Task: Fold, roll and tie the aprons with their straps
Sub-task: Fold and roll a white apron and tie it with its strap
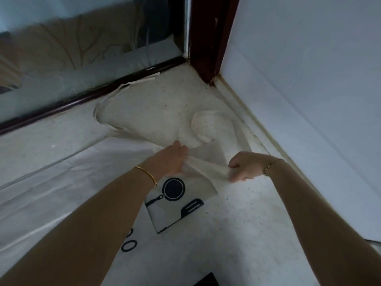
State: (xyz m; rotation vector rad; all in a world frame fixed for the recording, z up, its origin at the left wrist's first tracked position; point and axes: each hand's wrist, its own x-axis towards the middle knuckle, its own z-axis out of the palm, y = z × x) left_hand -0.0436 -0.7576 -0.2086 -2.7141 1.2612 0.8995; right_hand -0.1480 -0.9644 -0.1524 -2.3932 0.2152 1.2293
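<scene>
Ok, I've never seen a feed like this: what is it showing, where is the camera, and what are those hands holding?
There is no machine here: a person works with two bare hands. The one picture comes from a camera worn on the head, looking down along both forearms. The left hand and the right hand each grip an end of a bunched stretch of pale cloth, held taut between them. I cannot tell if it is a strap or the apron's edge. Beneath lies a white apron printed with a black pan and spatula, on a speckled surface. A long strap loops towards a frosted glass panel, and a rumpled cloth lies near the wall.
</scene>
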